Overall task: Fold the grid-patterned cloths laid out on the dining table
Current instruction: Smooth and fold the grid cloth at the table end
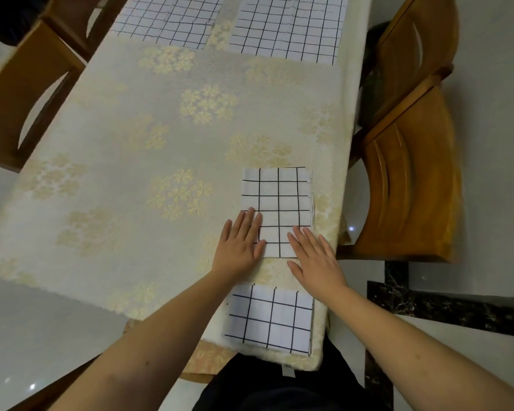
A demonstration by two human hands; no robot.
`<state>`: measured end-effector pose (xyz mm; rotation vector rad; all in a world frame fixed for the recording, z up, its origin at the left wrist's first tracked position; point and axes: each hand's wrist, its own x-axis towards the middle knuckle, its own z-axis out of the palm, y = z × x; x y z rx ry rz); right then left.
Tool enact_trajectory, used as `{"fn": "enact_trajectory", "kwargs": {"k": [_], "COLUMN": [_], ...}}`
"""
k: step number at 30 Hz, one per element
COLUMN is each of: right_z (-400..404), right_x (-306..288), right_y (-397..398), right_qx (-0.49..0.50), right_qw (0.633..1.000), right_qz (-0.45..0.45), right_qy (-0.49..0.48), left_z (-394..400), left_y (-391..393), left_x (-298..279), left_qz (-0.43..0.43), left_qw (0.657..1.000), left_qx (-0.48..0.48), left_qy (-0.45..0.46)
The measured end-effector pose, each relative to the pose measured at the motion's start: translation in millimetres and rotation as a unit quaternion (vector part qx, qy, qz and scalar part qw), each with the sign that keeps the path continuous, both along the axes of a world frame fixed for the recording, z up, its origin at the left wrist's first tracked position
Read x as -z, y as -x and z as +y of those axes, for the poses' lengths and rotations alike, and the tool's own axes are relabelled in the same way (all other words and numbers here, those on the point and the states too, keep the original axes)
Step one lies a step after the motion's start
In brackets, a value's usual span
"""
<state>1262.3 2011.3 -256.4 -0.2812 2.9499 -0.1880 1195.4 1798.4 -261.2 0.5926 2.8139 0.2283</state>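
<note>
Four grid cloths show on the dining table [116, 149], which wears a cream tablecloth w/ pale gold flower clusters. Two are folded small at the near right side: the folded cloth [279, 203] under the hands, and a second folded cloth [270, 318] nearer the body, at the table's near edge, between the forearms. Two unfolded cloths lie flat at the far end, well apart from the hands: the far left cloth [166, 19] and the far right cloth [288, 28], side by side w/ a strip of tablecloth between.

Left hand [241, 244] lies palm down on the folded cloth's near left corner, fingers straight, slightly spread. Right hand [315, 256] lies flat on its near right corner, fingers straight & close together, thumb out to the side. Both hands half on cloth, half on tablecloth.

Wooden chairs: right chair [410, 185] by the table's right edge, left chair [27, 93] at far left.
</note>
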Motion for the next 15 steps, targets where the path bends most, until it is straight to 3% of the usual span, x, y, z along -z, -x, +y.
{"fn": "enact_trajectory", "kwargs": {"k": [5, 9, 15], "right_z": [3.2, 4.6, 3.0], "right_x": [0.0, -7.2, -14.7], "right_y": [-2.3, -2.3, 7.5], "right_qx": [-0.018, -0.055, -0.029], "right_qw": [0.998, 0.992, 0.988], "right_qz": [0.061, 0.111, 0.148], "right_qy": [-0.008, 0.009, 0.02], "left_z": [-9.5, -23.6, -31.7], "left_y": [5.1, -4.4, -10.4], "left_x": [-7.0, -16.7, -23.8], "left_qz": [0.005, 0.064, 0.162], "left_qw": [0.999, 0.986, 0.97], "left_qx": [0.054, 0.15, 0.163], "left_qy": [-0.002, -0.02, -0.083]}}
